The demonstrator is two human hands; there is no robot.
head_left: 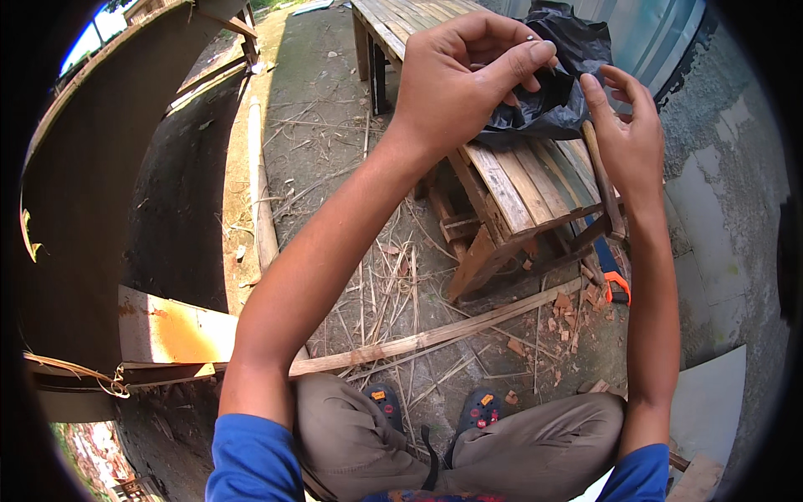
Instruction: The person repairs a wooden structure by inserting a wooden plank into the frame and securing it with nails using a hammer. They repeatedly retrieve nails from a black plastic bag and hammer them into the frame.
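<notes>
One crumpled black plastic bag [556, 105] lies on a slatted wooden surface [523, 186], its thin, shiny film bunched into peaks and folds, with the upper part standing up against a pale bluish wall panel [652, 38]. Pale brown slats, a few of them greyer, show bare in front of it. Near the bag's upper left part is a tiny dark-and-pale thing [530, 38], too small for its kind to be told.

The left hand [468, 79] is raised over the bag's left side, back of the hand toward the viewer, fingers curled inward; thumb and forefinger are pinching the tiny thing at their tips. Its forearm slants up and to the right from a blue sleeve [251, 460]. The right hand [633, 138] stands upright just beside the bag's right edge, its thumb and bent fingers spread apart with a gap between them; whether a fingertip touches the film cannot be told. That forearm rises nearly straight, its elbow low at the right.

Under the right hand, a curved brown length of wood [604, 180] runs along the surface's right edge. Below, a saw with a blue blade and an orange-and-black handle [617, 286] rests near scattered reddish-brown wood chips [567, 311].
</notes>
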